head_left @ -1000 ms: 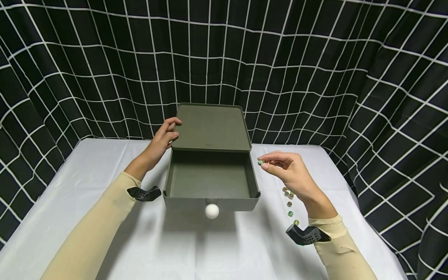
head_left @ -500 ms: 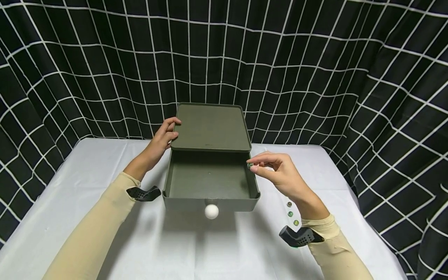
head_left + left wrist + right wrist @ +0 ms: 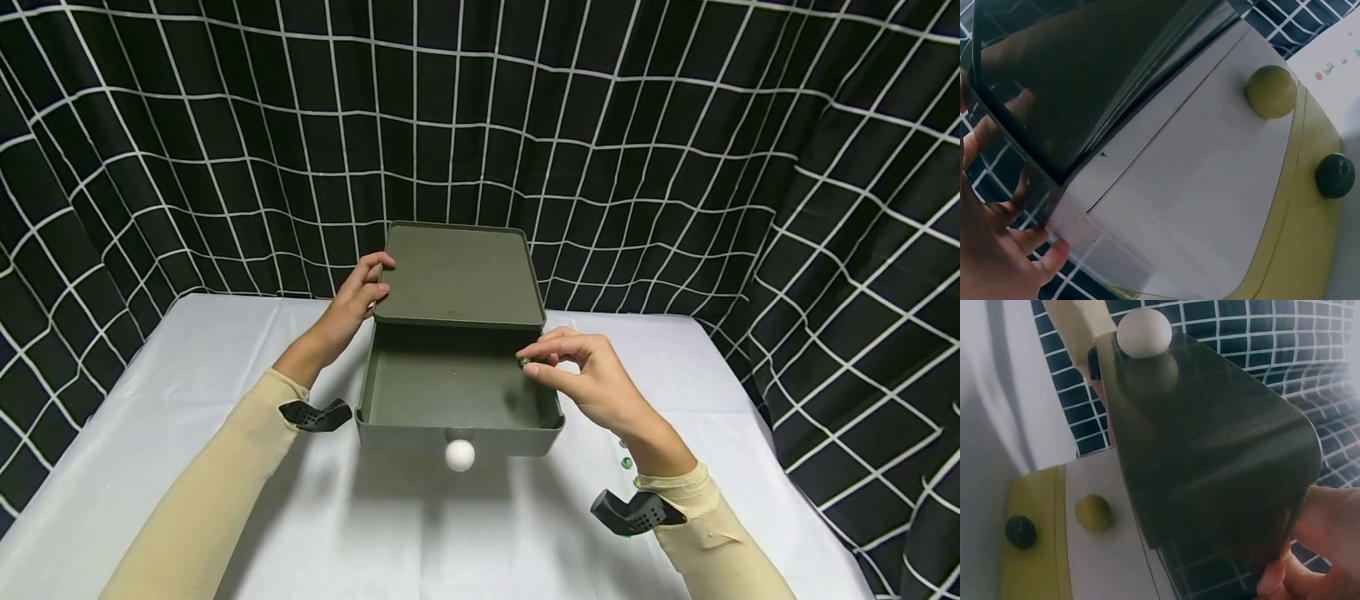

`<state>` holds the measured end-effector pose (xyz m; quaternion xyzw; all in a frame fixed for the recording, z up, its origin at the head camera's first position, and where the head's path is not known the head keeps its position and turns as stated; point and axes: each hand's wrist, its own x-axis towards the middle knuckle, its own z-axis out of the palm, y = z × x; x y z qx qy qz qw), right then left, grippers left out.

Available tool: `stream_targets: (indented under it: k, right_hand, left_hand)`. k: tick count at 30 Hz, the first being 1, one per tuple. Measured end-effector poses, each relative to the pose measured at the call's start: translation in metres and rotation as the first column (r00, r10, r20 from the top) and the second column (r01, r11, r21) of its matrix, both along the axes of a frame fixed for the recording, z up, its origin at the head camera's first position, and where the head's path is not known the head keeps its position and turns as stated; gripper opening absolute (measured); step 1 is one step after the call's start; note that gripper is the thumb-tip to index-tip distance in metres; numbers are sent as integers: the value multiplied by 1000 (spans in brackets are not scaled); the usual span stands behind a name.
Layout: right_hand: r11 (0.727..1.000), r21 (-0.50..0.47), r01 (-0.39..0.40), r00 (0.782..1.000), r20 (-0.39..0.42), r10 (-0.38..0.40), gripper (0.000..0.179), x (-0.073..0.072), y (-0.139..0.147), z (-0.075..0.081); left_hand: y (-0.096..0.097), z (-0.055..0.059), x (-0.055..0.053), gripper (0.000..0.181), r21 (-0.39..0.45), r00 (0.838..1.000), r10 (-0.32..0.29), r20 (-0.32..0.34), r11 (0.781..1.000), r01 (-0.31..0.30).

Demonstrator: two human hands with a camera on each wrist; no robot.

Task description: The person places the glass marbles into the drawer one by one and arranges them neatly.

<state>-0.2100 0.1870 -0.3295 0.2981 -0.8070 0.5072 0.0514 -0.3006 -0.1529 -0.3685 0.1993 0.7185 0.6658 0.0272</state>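
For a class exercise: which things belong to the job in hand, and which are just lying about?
Likely part of the job:
green marble pinched in the right hand
cabinet touched by the left hand
open drawer and white knob
loose marbles on the table

Seemingly just there:
grid curtain
yellow knob
dark green knob

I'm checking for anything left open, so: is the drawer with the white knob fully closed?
No, the head view shows the drawer sticking out in front of the flat top, with its inside showing.
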Motion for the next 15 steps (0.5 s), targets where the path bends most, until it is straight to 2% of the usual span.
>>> stream_targets:
  k: [15]
  right_hand:
    - [999, 34, 8, 1000, -4, -8, 14, 0, -4, 1]
  left_hand:
    - [0, -1, -1, 44, 12, 1000, 2, 1, 1000, -2]
